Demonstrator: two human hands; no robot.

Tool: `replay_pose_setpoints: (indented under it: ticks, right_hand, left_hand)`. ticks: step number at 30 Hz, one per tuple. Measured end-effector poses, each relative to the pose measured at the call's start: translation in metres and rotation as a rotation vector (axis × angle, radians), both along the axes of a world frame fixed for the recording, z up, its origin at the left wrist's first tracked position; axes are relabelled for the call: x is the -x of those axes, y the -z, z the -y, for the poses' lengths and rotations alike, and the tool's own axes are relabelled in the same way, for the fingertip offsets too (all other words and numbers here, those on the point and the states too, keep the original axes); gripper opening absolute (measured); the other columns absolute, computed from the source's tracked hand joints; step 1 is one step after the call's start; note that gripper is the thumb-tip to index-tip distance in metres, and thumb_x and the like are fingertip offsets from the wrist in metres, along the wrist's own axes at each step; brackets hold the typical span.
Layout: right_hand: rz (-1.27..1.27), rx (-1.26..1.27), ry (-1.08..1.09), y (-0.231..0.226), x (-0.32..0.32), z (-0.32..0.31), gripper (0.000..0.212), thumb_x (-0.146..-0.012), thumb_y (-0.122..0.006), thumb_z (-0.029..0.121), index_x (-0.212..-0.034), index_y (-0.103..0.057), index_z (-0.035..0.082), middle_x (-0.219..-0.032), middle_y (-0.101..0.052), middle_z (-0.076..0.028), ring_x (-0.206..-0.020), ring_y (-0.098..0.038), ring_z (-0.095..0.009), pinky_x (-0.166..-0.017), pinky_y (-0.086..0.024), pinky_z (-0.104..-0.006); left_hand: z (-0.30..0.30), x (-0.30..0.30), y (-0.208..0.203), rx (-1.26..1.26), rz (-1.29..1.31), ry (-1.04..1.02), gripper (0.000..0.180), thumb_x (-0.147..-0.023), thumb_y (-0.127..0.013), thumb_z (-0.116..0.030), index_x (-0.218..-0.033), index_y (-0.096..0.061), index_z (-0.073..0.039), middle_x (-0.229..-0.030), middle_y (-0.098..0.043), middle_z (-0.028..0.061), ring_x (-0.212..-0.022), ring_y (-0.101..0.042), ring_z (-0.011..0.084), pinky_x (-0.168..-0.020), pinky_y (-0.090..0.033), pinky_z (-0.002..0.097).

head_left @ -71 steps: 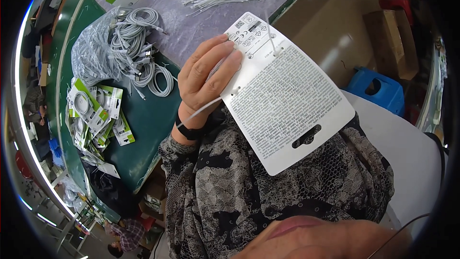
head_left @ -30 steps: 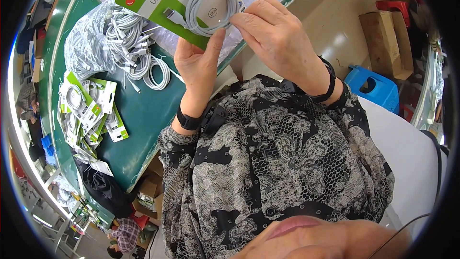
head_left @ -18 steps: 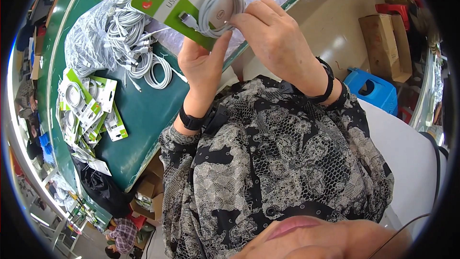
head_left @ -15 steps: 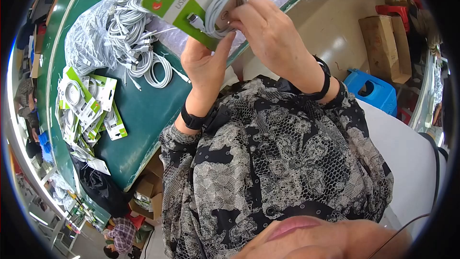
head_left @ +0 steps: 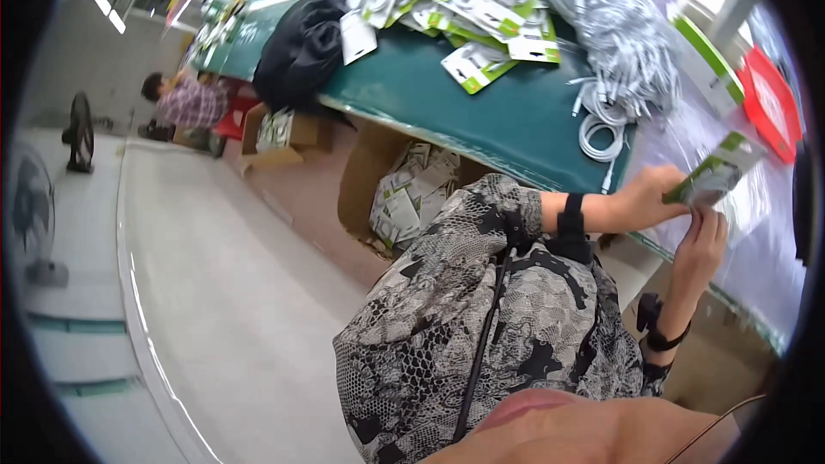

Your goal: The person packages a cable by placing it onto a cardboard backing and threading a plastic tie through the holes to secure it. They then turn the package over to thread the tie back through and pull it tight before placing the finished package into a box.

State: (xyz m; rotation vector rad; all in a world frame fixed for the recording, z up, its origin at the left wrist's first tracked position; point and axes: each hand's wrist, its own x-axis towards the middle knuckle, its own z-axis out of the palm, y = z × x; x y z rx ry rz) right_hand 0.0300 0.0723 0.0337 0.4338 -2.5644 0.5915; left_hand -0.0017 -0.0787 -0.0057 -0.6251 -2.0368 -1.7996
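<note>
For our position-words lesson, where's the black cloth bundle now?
In the head view, the black cloth bundle lies upper left, beside the piled green-and-white packs.

I see a lane along the green surface (head_left: 391, 107) at upper middle, between the heap of carded packs (head_left: 481, 0) and the near edge; a black bag (head_left: 302, 47) blocks its left end, a cable bundle (head_left: 627, 39) and loose coil (head_left: 586, 143) its right. At upper right, a green-and-white box (head_left: 706, 64) and red tray (head_left: 771, 107) stand in the way above the left hand (head_left: 649, 198) and right hand (head_left: 700, 247), but the lilac surface (head_left: 765, 279) toward the lower right gives room
</note>
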Motion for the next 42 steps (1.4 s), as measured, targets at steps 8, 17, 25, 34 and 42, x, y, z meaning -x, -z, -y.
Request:
replay_pose_setpoints:
  ticks: [8,17,25,34,42]
  right_hand:
    - [-0.042,-0.018,-0.11,-0.004,0.018,0.039,0.005,-0.087,-0.054,0.0,-0.093,-0.055,0.0,-0.087,-0.054,-0.017,-0.082,-0.054,-0.036,-0.07,-0.042,-0.0432]
    - [0.232,1.072,-0.219,0.069,0.04,-0.052,0.013,-0.093,-0.054,0.006,-0.103,-0.055,-0.002,-0.097,-0.06,-0.01,-0.089,-0.059,-0.022,-0.076,-0.047,-0.0353]
    - [0.3,0.696,-0.295,0.096,-0.022,0.016,0.045,-0.089,-0.063,0.016,-0.128,-0.05,-0.003,-0.118,-0.059,-0.013,-0.105,-0.057,-0.022,-0.094,-0.044,-0.0337]
    - [-0.007,0.742,-0.384,0.146,-0.003,-0.009,0.043,-0.085,-0.065,0.008,-0.124,-0.052,-0.003,-0.119,-0.06,-0.013,-0.105,-0.058,-0.023,-0.091,-0.045,-0.0341]
    - [-0.109,0.309,-0.54,0.134,0.023,-0.023,0.042,-0.077,-0.068,0.007,-0.116,-0.057,-0.003,-0.108,-0.064,-0.017,-0.099,-0.062,-0.027,-0.089,-0.046,-0.0374]
  left_hand:
    - [0.031,-0.01,-0.009,-0.066,-0.046,-0.035,0.025,-0.072,-0.074,-0.006,-0.092,-0.062,0.0,-0.078,-0.059,0.013,-0.069,-0.057,0.0267,-0.062,-0.046,0.0347]
    - [0.072,-0.044,-0.027,-0.444,0.505,0.271,0.028,-0.077,-0.074,-0.006,-0.101,-0.061,0.0,-0.095,-0.066,0.006,-0.085,-0.06,0.0099,-0.07,-0.048,0.0279]
    - [0.069,-0.085,-0.033,-0.673,0.521,0.456,0.041,-0.078,-0.071,-0.004,-0.116,-0.056,0.0,-0.105,-0.065,0.0066,-0.096,-0.061,0.0134,-0.087,-0.048,0.0291]
    - [0.061,-0.097,-0.031,-0.931,0.631,0.52,0.046,-0.081,-0.068,-0.002,-0.124,-0.051,-0.001,-0.113,-0.063,0.007,-0.101,-0.061,0.0162,-0.09,-0.049,0.0315]
    - [0.069,-0.088,-0.036,-0.879,0.603,0.524,0.047,-0.082,-0.068,-0.001,-0.125,-0.051,-0.003,-0.117,-0.061,0.006,-0.104,-0.059,0.0149,-0.088,-0.049,0.0303]
